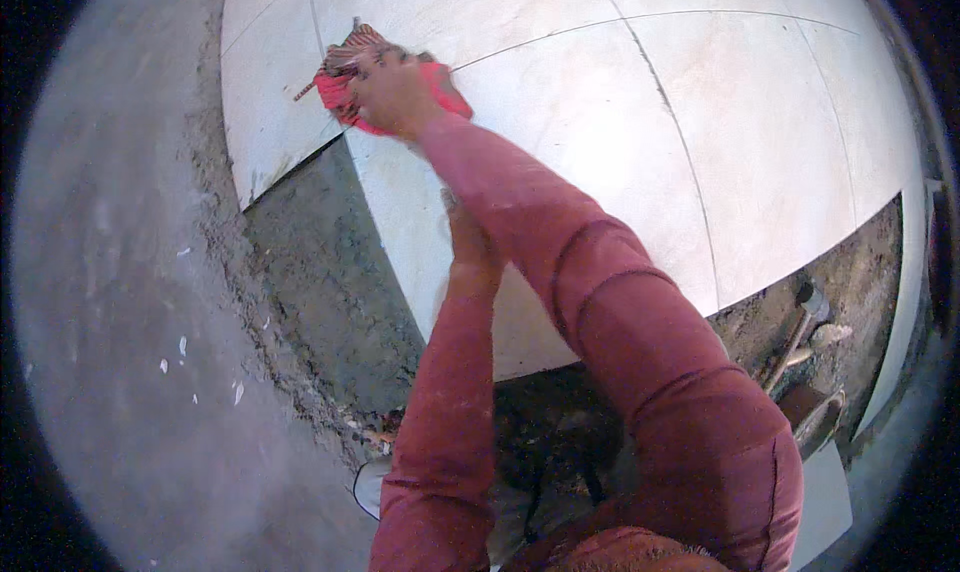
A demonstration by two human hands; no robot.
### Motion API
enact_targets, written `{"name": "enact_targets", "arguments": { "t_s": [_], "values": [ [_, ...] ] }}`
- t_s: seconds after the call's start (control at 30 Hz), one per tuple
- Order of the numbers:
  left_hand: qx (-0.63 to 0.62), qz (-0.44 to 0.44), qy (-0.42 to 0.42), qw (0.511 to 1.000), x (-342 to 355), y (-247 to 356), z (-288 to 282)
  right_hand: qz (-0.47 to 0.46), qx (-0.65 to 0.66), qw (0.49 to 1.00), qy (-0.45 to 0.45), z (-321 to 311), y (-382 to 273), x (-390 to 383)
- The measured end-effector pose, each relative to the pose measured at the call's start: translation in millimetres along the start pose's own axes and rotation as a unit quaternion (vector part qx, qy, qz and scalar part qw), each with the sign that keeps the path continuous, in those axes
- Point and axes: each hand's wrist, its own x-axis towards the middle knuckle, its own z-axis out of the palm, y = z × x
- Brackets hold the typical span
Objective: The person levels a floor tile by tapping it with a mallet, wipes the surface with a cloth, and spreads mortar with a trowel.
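My right hand is closed on a red cloth with a dark striped part, pressed against the pale floor tiles near their far left side. My right forearm crosses over my left one. My left hand leans on a tile below it. One outstretched digit of that hand shows, and the forearm above hides the other fingers. No held thing shows there.
A gap of rough grey mortar lies left of my left arm, with bare concrete floor beyond. At the right, a hammer rests on dirt beside a round container. A pale loose slab lies below it.
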Motion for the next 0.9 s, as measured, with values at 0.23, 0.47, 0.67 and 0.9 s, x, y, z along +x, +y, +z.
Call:
{"name": "enact_targets", "arguments": {
  "t_s": [0.23,0.47,0.67,0.9],
  "values": [
    [0.046,-0.026,0.022,0.998,-10.8,14.4,-48.1,0.075,-0.034,0.993,0.08,-94.6,179.2,-70.7],
    [0.034,-0.001,0.031,0.999,-0.6,30.6,-42.6,0.038,-0.032,0.999,0.002,-186.5,313.9,-81.3],
    [0.004,-0.052,-0.032,0.998,-2.3,26.4,-54.7,-0.025,-0.079,0.997,-0.003,-196.7,295.5,-193.4],
    [0.022,-0.045,-0.037,0.998,-1.2,24.4,-55.9,0.163,0.012,0.981,-0.101,-311.2,178.0,-409.8]
  ]
}}
